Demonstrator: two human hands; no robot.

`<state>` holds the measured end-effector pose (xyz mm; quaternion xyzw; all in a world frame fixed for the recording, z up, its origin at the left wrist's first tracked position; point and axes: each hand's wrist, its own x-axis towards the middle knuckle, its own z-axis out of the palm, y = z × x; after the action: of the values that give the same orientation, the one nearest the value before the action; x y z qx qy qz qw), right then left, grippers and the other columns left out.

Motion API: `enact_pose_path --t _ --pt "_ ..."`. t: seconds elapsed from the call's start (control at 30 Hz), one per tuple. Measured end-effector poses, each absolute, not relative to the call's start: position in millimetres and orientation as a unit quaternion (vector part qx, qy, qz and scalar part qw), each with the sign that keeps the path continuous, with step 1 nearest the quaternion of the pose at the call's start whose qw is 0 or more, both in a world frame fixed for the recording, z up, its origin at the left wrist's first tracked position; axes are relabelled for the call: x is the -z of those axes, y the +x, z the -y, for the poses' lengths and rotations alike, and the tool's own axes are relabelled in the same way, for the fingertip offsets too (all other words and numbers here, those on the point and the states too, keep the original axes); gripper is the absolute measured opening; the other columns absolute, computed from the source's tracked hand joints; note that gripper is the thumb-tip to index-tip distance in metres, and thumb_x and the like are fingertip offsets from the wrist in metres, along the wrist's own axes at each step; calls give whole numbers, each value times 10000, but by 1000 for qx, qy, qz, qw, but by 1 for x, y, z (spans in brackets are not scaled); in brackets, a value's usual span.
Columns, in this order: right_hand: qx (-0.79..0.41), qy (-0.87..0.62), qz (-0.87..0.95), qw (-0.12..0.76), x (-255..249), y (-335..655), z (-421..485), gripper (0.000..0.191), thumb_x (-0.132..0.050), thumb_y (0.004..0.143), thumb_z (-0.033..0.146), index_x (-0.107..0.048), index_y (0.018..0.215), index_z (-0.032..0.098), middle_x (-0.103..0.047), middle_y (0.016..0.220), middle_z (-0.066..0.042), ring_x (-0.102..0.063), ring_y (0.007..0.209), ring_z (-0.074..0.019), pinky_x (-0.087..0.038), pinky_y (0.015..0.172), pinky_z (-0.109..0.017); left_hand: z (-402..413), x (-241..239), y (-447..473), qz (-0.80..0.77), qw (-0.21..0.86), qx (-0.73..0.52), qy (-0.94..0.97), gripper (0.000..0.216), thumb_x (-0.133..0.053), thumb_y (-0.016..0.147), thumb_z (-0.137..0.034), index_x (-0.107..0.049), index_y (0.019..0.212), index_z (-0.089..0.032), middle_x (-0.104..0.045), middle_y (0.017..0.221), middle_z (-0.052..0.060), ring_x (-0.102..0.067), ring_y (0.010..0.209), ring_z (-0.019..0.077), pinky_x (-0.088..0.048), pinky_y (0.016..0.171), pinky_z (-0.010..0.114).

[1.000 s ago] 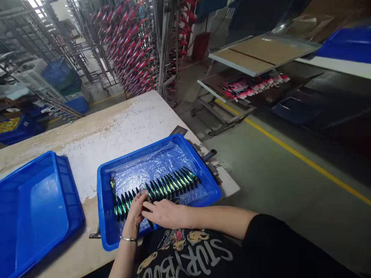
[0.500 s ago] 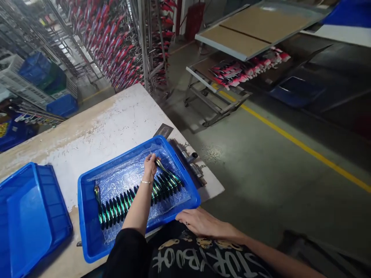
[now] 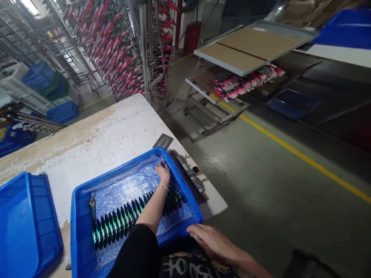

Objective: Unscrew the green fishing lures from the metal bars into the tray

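Observation:
A blue plastic tray (image 3: 116, 168) lined with bubble wrap (image 3: 121, 189) stands on the table. Across it lies a row of shiny green-and-black fishing lures (image 3: 116, 224), side by side. One goldish lure (image 3: 92, 206) lies at the row's left end, pointing up the tray. My left hand (image 3: 163, 173) is inside near the far right corner, fingers closed on a dark lure mostly hidden by the hand. My left forearm covers part of the row. At the near right corner, my right hand (image 3: 210, 239) has its fingers bent over the tray rim.
Another blue tray (image 3: 46, 216) stands at the left on the worn white table (image 3: 121, 123). Metal clamps (image 3: 191, 173) and a dark plate (image 3: 163, 141) lie by the table's right edge. Beyond are a rack of red lures (image 3: 107, 50) and a wheeled cart (image 3: 214, 104).
My left hand has moved right and deeper into the tray's far right corner, with the lure now mostly hidden. My right hand stays at the rim. The view has shifted slightly.

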<state>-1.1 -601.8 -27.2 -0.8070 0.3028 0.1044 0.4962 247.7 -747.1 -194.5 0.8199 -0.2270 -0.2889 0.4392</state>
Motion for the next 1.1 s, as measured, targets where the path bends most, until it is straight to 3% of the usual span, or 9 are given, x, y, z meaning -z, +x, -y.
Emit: enact_pose_path --t 0.17,0.4,0.67,0.8,0.93,1.0,1.1 --pt "-105 -799 -327 494 24 3 604 327 -321 994 288 -633 1090 285 -704 1038 -52 -655 956 -229 -477 817 -325 738 198 246 290 380 271 835 423 -561 905 -188 -595 1312 -80 -598 1215 202 -603 1139 302 -442 1062 437" --pt "-12 -824 -318 469 17 18 605 353 -319 1009 244 -622 1190 222 -720 1093 -78 -681 995 -213 -500 885 -322 731 195 262 373 359 261 815 383 -577 911 -210 -625 1287 -157 -639 1274 158 -579 1238 278 -426 1109 414" --pt "-16 -841 -307 445 25 28 590 329 -341 998 227 -648 1116 220 -726 1019 -63 -685 914 -200 -519 834 -312 742 195 292 338 365 233 836 371 -521 909 -150 -612 1266 -105 -642 1307 207 -572 1281 283 -414 1113 425" --pt "-12 -831 -326 451 31 28 584 322 -358 997 254 -661 1105 235 -738 1008 -51 -691 917 -198 -522 848 -316 757 196 302 341 363 253 830 333 -530 902 -151 -643 1213 -110 -697 1230 192 -634 1203 279 -453 1069 415" --pt "33 -800 -386 457 30 48 608 294 -400 988 282 -680 1053 219 -739 1001 -62 -684 949 -210 -518 892 -341 760 197 307 362 356 268 819 396 -537 875 -118 -623 1260 -84 -650 1322 223 -588 1279 287 -416 1114 426" --pt "45 -798 -414 435 35 71 631 306 -415 969 249 -679 1107 181 -729 1085 -102 -671 1028 -227 -505 954 -362 758 196 311 383 354 281 806 435 -551 861 -114 -615 1291 -103 -639 1356 203 -580 1295 271 -409 1127 410" --pt "2 -803 -460 379 53 120 667 439 -428 965 202 -554 1373 99 -606 1386 -174 -561 1290 -236 -410 1112 -353 751 190 321 415 346 294 788 438 -520 875 -113 -618 1301 -130 -654 1352 163 -596 1279 245 -414 1130 397"
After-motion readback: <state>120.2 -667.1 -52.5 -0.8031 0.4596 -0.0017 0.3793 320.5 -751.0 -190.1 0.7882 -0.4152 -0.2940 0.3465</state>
